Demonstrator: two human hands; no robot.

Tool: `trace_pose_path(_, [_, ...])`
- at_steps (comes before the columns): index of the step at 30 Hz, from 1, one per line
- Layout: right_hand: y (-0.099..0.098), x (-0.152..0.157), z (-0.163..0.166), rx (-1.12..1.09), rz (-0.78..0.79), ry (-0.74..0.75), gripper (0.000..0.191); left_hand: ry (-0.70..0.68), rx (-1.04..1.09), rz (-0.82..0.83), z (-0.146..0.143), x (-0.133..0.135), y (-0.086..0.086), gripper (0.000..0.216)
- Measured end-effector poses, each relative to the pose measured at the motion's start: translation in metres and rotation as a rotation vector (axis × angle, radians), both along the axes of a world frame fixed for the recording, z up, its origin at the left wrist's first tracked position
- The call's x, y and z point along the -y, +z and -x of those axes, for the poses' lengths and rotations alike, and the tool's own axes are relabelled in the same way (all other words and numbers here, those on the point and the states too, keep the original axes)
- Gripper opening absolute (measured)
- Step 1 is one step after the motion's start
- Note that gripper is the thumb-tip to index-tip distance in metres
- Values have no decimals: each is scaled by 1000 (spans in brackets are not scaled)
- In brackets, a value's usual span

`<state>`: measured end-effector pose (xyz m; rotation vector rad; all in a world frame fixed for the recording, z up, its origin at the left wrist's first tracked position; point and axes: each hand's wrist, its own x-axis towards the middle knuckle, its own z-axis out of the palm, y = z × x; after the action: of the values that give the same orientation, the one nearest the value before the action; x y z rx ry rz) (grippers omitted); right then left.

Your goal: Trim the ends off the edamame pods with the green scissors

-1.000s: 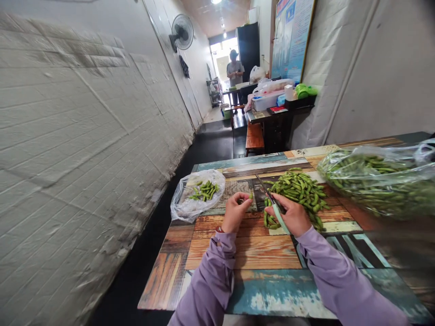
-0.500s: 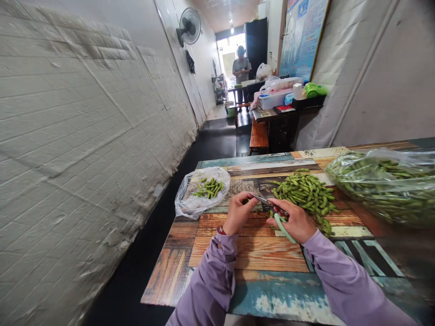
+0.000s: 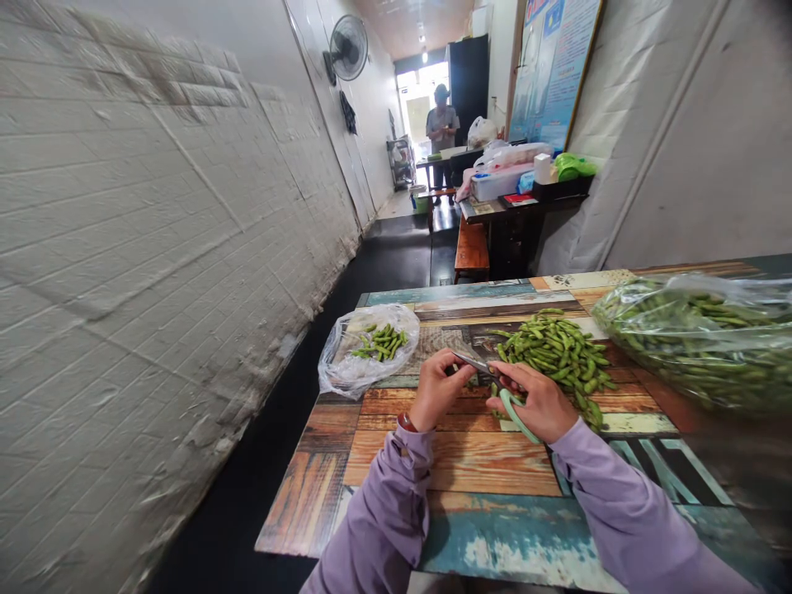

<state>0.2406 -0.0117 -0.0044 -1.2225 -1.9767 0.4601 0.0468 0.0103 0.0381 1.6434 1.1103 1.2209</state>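
Note:
My right hand (image 3: 539,402) grips a pair of scissors with pale green handles (image 3: 518,417), their blades pointing left. Fingers closed in a pinch, my left hand (image 3: 436,388) is at the blade tips; what it holds is hidden by the fingers. Just beyond my right hand lies a heap of green bean pods (image 3: 553,351), edamame by their look. To the left of my left hand, a clear plastic bag (image 3: 337,363) is spread on the table, with a small pile of pods (image 3: 384,342) on it.
A large clear bag full of pods (image 3: 699,338) stands at the right of the wood-patterned table (image 3: 488,462). Beyond are a bench (image 3: 472,247) and a second table with a plastic box (image 3: 498,183). A person (image 3: 441,132) stands far back. A brick-patterned wall (image 3: 124,289) runs along the left.
My left hand has turned and shifted very slightly to the right at the blade tips. The scissors, my right hand and the pods look the same.

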Motion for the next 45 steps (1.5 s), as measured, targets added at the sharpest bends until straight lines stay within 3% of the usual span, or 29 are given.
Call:
trace_pose_path(12, [-6, -2, -3, 54, -1, 19, 47, -26, 11, 2, 1, -1, -2, 8])
trace_pose_path(20, [-12, -3, -2, 49, -31, -24, 43, 74, -14, -58, 0, -4, -8, 7])
trace_pose_path(25, [-8, -3, 0, -53, -48, -153, 45, 106, 271, 180, 0, -5, -10, 21])
trace_pose_path(29, [-8, -3, 1, -45, -59, -143, 47, 58, 477, 398, 0, -5, -8, 32])
trace_pose_path(35, [-10, -3, 1, -37, -50, -128, 46, -48, 596, 493, 3, -3, -2, 50])
trace_pose_path(45, [-10, -3, 3, -23, -48, -94, 46, 32, 848, 496, 2, -10, -11, 34])
